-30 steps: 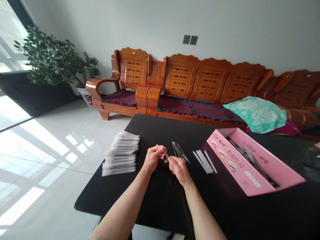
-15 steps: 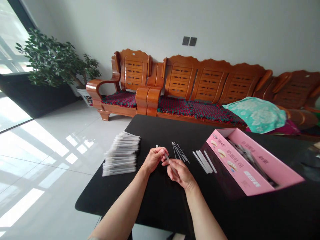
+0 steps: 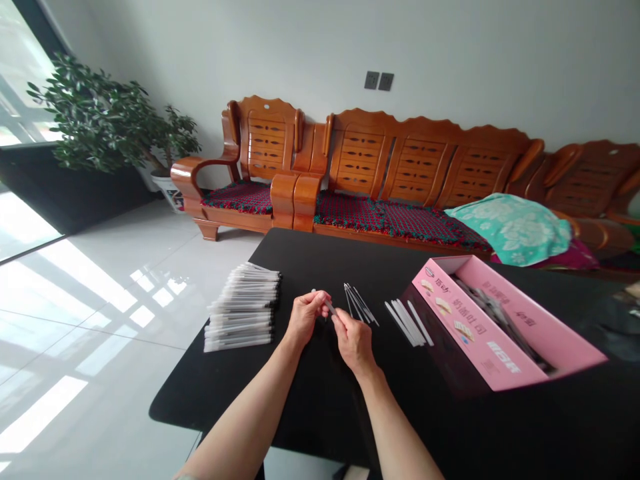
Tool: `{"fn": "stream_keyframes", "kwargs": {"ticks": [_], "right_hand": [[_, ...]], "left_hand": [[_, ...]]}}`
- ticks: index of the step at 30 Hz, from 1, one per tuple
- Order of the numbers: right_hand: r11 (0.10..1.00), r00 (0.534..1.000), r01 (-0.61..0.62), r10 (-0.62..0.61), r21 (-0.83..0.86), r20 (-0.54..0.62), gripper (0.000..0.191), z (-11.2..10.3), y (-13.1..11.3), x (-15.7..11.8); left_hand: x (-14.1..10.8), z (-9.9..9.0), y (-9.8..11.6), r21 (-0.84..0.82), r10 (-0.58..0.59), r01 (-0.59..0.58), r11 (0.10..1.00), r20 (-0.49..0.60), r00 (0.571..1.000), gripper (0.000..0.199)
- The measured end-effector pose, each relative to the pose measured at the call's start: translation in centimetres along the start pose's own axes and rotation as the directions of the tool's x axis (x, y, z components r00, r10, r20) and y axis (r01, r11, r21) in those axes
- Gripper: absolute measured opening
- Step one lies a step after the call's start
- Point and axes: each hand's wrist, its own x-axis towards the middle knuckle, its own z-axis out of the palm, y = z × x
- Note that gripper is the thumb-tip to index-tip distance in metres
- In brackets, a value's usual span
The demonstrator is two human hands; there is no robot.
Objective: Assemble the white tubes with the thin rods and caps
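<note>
My left hand (image 3: 306,320) is closed, its thumb and fingers pinching a whitish translucent pen (image 3: 331,307) over the table. A pale tip pokes out above the left fingers, and a thin dark end shows just below them. From the right, my right hand (image 3: 354,339) is closed on the pen's other end. Much of the pen is hidden by the fingers. Several dark pen refills (image 3: 360,305) lie just beyond my right hand. Farther right are several white pen barrels (image 3: 409,323). Left of my hands, many assembled-looking pens (image 3: 243,307) lie in a stacked row.
A pink cardboard box (image 3: 463,333) with dark pieces inside stands on the right of the black table (image 3: 320,250). Behind the table is a wooden sofa (image 3: 360,160) with woven seat covers and a turquoise cloth (image 3: 515,230). A potted plant (image 3: 110,127) stands at the left.
My right hand has turned over so its back faces up, and its fingers have shifted along the pen. My left hand has barely moved. The items on the table stay put.
</note>
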Motion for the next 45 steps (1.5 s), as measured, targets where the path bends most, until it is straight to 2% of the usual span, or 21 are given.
{"fn": "stream_keyframes", "kwargs": {"ticks": [2, 4, 6, 8, 9, 11, 13, 14, 15, 17, 20, 22, 25, 26, 28, 32, 35, 40, 42, 45], "right_hand": [[0.948, 0.986, -0.139, 0.105, 0.285, 0.129, 0.042, -0.3, 0.0, 0.0], [0.806, 0.938, -0.303, 0.157, 0.508, 0.31, 0.048, -0.7, 0.2, 0.0], [0.678, 0.882, -0.421, 0.152, 0.603, 0.445, 0.048, -1.1, 0.4, 0.0], [0.648, 0.871, -0.447, 0.158, 0.616, 0.466, 0.046, -1.3, 0.6, 0.0], [0.686, 0.89, -0.415, 0.17, 0.597, 0.423, 0.044, -1.3, 0.6, -0.1], [0.847, 0.95, -0.274, 0.164, 0.455, 0.266, 0.041, -1.0, 0.6, -0.2], [0.98, 0.991, -0.101, 0.083, 0.172, 0.109, 0.039, -0.6, 0.5, -0.4], [0.999, 0.998, -0.034, 0.033, 0.033, 0.054, 0.037, -0.4, 0.6, -0.5], [0.997, 1.0, 0.008, -0.007, -0.074, 0.01, 0.037, -0.3, 0.6, -0.5], [0.984, 0.996, 0.035, -0.049, -0.175, -0.071, 0.038, -0.2, 1.0, -0.4], [0.974, 0.982, -0.008, -0.035, -0.225, -0.185, 0.041, -0.7, 1.9, 0.0], [0.952, 0.96, -0.116, 0.034, -0.282, -0.278, 0.041, -1.6, 2.9, 0.2], [0.86, 0.884, -0.343, 0.16, -0.379, -0.438, 0.033, -3.4, 4.9, 0.3], [0.828, 0.863, -0.386, 0.169, -0.406, -0.476, 0.029, -4.0, 5.6, 0.2], [0.771, 0.839, -0.432, 0.154, -0.468, -0.521, 0.022, -5.2, 7.0, 0.2], [0.652, 0.839, -0.468, 0.116, -0.596, -0.532, 0.02, -6.2, 8.7, 0.0], [0.632, 0.844, -0.439, 0.049, -0.638, -0.533, 0.023, -6.1, 8.9, -0.2], [0.664, 0.842, -0.41, 0.011, -0.626, -0.539, 0.019, -5.9, 9.3, -0.3], [0.671, 0.829, -0.414, -0.002, -0.615, -0.56, 0.019, -6.0, 9.6, -0.3], [0.694, 0.796, -0.397, -0.065, -0.601, -0.601, 0.019, -6.0, 9.8, -0.2]], "left_hand": [[-0.1, 0.0, 0.4, -0.015, -0.026, 0.027, 1.0, 0.063, 0.998, 0.032], [-0.2, 0.0, 0.6, -0.031, -0.049, 0.053, 0.998, 0.121, 0.992, 0.033], [-0.4, 0.2, 0.7, -0.029, -0.063, 0.069, 0.997, 0.164, 0.984, 0.032], [-0.4, 0.3, 0.7, -0.013, -0.062, 0.065, 0.998, 0.175, 0.983, 0.032], [-0.2, 0.2, 0.6, -0.011, -0.049, 0.051, 0.999, 0.15, 0.988, 0.032], [0.3, -0.2, 0.7, -0.038, 0.0, 0.0, 0.999, 0.014, 1.0, 0.034], [0.8, -0.8, 0.9, -0.081, 0.058, -0.074, 0.994, -0.188, 0.98, 0.036], [1.0, -1.1, 1.0, -0.087, 0.073, -0.097, 0.991, -0.244, 0.967, 0.037], [1.1, -1.2, 1.0, -0.072, 0.08, -0.101, 0.992, -0.25, 0.965, 0.037], [1.0, -1.2, 0.9, 0.008, 0.095, -0.095, 0.995, -0.176, 0.98, 0.037], [0.5, -0.5, 0.5, 0.21, 0.119, -0.095, 0.973, -0.108, 0.987, 0.041], [0.1, -0.3, 0.3, 0.373, 0.148, -0.093, 0.923, -0.121, 0.981, 0.042], [0.0, -0.7, 0.3, 0.614, 0.245, -0.093, 0.784, -0.168, 0.955, 0.036], [0.0, -1.0, 0.4, 0.678, 0.277, -0.088, 0.729, -0.175, 0.945, 0.033], [0.2, -1.7, 0.3, 0.767, 0.317, -0.068, 0.639, -0.181, 0.931, 0.029], [0.8, -2.7, -0.2, 0.846, 0.346, -0.031, 0.532, -0.183, 0.92, 0.024], [1.1, -3.1, -0.7, 0.851, 0.343, -0.022, 0.525, -0.188, 0.921, 0.026], [1.2, -3.0, -1.1, 0.789, 0.279, -0.003, 0.615, -0.214, 0.936, 0.026], [1.3, -3.0, -1.2, 0.778, 0.27, -0.003, 0.629, -0.215, 0.939, 0.027], [1.4, -3.1, -1.2, 0.803, 0.309, -0.03, 0.595, -0.194, 0.931, 0.026]]}}
